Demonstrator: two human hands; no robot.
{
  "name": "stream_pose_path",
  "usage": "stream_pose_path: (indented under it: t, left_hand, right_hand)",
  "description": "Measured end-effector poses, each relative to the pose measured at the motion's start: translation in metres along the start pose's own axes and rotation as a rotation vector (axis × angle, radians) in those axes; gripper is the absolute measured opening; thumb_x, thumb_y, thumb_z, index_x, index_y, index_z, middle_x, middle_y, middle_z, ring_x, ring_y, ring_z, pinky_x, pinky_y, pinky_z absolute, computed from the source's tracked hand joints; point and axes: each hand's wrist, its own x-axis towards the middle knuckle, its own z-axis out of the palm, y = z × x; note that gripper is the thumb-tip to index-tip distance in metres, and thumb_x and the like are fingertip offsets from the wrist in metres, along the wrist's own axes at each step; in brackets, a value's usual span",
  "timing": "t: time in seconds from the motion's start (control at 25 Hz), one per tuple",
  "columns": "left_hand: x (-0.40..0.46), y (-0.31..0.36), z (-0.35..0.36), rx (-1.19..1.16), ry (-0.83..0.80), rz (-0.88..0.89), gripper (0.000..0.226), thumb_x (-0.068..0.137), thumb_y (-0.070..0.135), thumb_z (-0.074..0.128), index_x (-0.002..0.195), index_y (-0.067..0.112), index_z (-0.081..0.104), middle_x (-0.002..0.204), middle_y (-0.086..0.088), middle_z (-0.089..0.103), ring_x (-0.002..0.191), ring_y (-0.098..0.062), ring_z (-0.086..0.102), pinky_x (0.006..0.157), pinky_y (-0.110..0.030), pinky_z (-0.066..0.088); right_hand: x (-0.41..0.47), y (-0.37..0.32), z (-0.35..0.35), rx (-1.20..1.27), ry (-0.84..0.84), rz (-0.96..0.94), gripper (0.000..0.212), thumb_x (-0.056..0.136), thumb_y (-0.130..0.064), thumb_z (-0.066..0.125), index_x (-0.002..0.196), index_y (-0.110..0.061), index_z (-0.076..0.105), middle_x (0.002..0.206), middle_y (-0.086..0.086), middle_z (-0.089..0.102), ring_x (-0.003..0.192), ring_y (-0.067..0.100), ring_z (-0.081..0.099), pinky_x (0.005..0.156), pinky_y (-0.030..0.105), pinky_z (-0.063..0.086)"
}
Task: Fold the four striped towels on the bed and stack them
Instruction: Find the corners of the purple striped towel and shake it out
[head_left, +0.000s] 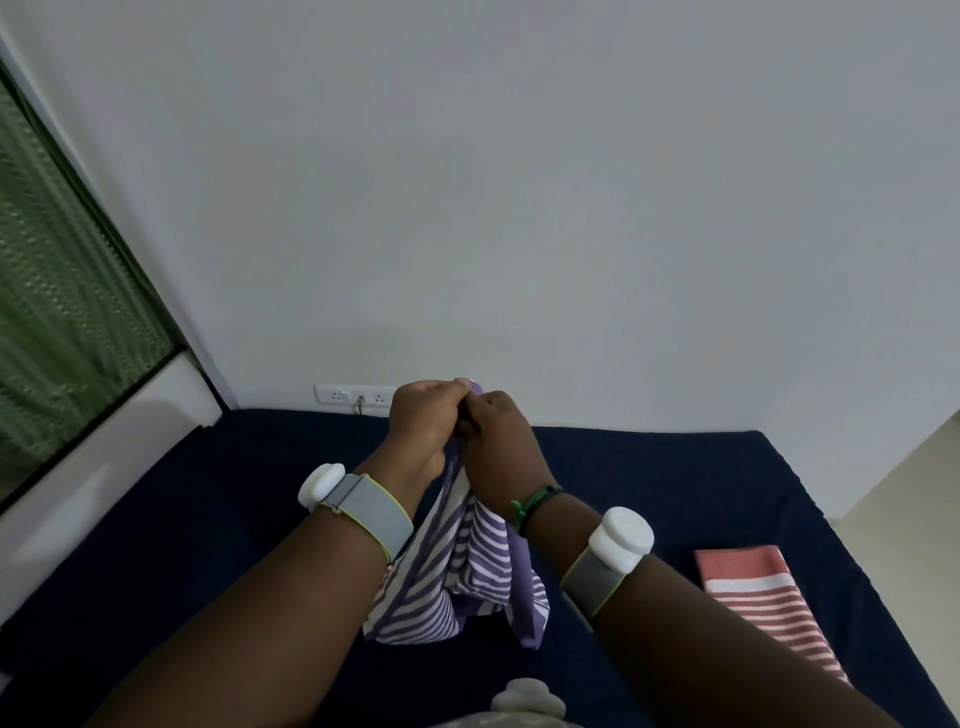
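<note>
I see both hands raised together above the dark blue bed (649, 467), and I take the bed as my landmark. My left hand (423, 421) and right hand (501, 441) meet knuckle to knuckle, and each grip is clenched on the top edge of the purple striped towel (457, 577), pinching bunched cloth whose tip peeks out just above the fingers. The towel hangs straight down from the two grips, between my forearms, its long axis running vertically toward the bed. Its lower hem is loose and rumpled over the middle of the bed; I cannot tell whether it touches the sheet. The stripes fan diagonally on the left fold and lie nearly level on the right one. A red striped towel (763, 597) lies flat on the bed's right side, well apart from the purple one, its long axis running from the wall side toward me.
</note>
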Motion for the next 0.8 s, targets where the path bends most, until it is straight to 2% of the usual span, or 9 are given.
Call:
stream_pose_path:
  t: [0.08,0.16,0.24,0.32,0.4,0.48,0.6,0.72,0.8]
  left_hand:
    - [0.004,0.0,-0.003,0.14,0.035,0.092,0.016,0.099,0.015,0.062,0.092,0.01,0.075,0.092,-0.009,0.076,0.094,-0.029,0.072,0.079,-0.035,0.06]
    - [0.005,0.004,-0.009,0.29,0.016,0.206,0.021,0.104,0.017,0.055,0.101,0.01,0.074,0.095,-0.006,0.074,0.095,-0.026,0.07,0.074,-0.03,0.057]
    - [0.004,0.014,-0.018,0.442,-0.085,0.317,0.023,0.107,0.019,0.049,0.112,0.014,0.071,0.101,-0.002,0.073,0.096,-0.019,0.068,0.075,-0.024,0.052]
    - [0.002,0.03,-0.028,0.496,-0.257,0.432,0.024,0.108,0.016,0.047,0.113,0.016,0.07,0.102,-0.001,0.073,0.095,-0.015,0.067,0.08,-0.023,0.052]
    - [-0.002,0.047,-0.037,0.489,-0.402,0.498,0.025,0.108,0.012,0.047,0.106,0.02,0.071,0.096,0.004,0.073,0.089,-0.009,0.067,0.08,-0.02,0.052]
    - [-0.002,0.062,-0.043,0.463,-0.482,0.538,0.029,0.106,0.006,0.048,0.1,0.022,0.071,0.091,0.01,0.073,0.086,-0.003,0.065,0.079,-0.016,0.052]
    - [0.005,0.078,-0.048,0.363,-0.424,0.602,0.03,0.106,0.002,0.046,0.099,0.019,0.069,0.091,0.007,0.069,0.083,0.0,0.063,0.079,-0.016,0.051]
    - [0.012,0.089,-0.056,0.201,-0.273,0.597,0.025,0.107,0.001,0.043,0.105,0.01,0.066,0.092,0.001,0.067,0.081,-0.003,0.061,0.082,-0.021,0.052]
    - [0.016,0.095,-0.06,0.127,-0.167,0.567,0.024,0.108,0.005,0.042,0.108,0.01,0.066,0.094,0.001,0.068,0.084,-0.007,0.063,0.086,-0.023,0.054]
  right_hand:
    - [0.0,0.001,-0.002,0.016,-0.037,-0.044,0.028,0.1,-0.006,0.051,0.12,-0.008,0.069,0.111,0.012,0.069,0.101,0.025,0.064,0.091,0.024,0.049]
    - [0.006,0.013,-0.008,0.108,0.103,0.019,0.029,0.095,-0.014,0.054,0.12,-0.014,0.07,0.115,0.006,0.07,0.101,0.021,0.066,0.095,0.034,0.053]
    - [0.012,0.027,-0.02,0.195,0.108,0.076,0.039,0.093,-0.016,0.066,0.131,-0.02,0.06,0.132,-0.001,0.059,0.115,0.014,0.058,0.102,0.033,0.049]
    - [0.021,0.038,-0.033,0.173,-0.055,-0.005,0.057,0.089,-0.021,0.074,0.141,-0.022,0.051,0.142,-0.005,0.053,0.127,0.009,0.049,0.107,0.026,0.038]
    - [0.03,0.04,-0.04,0.189,-0.164,-0.07,0.054,0.085,-0.02,0.078,0.134,-0.02,0.055,0.131,-0.005,0.061,0.118,0.007,0.055,0.101,0.022,0.039]
    - [0.037,0.041,-0.038,0.167,-0.186,-0.105,0.043,0.086,-0.024,0.078,0.124,-0.019,0.06,0.119,-0.003,0.066,0.107,0.014,0.061,0.096,0.029,0.046]
    - [0.042,0.047,-0.028,0.105,-0.213,-0.104,0.03,0.092,-0.032,0.071,0.117,-0.016,0.064,0.113,0.002,0.069,0.102,0.022,0.063,0.093,0.037,0.049]
    - [0.038,0.059,-0.025,0.023,-0.243,-0.015,0.021,0.094,-0.03,0.068,0.104,-0.013,0.06,0.103,0.004,0.065,0.094,0.022,0.057,0.081,0.031,0.04]
    - [0.032,0.07,-0.022,-0.06,-0.265,0.046,0.021,0.096,-0.026,0.064,0.108,-0.009,0.06,0.107,0.009,0.065,0.099,0.026,0.057,0.081,0.029,0.036]
